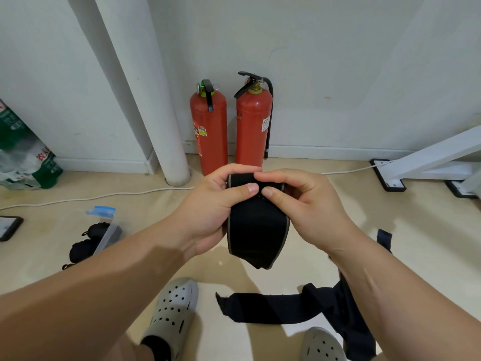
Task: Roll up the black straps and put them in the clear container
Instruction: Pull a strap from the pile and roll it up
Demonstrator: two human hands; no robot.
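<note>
Fingers (240, 191) around black strap (256, 230)

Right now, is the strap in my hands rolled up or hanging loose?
Mostly loose. The left hand and right hand pinch the black strap at its top end, barely rolled; the rest hangs unrolled.

The smooth beige floor (338, 204) carries two red metal fire extinguishers (208, 131), upright at the wall (338, 74). Just left of them stands a white round pillar (177, 162), and a thin white cable (104, 196) trails further left. Left of them and nearer me lies a clear plastic container with a blue lid (108, 231), black rolled straps (83, 247) beside or in it. Straight toward me from them, a loose black fabric strap (273, 306) lies between my grey perforated clogs (174, 308).
</note>
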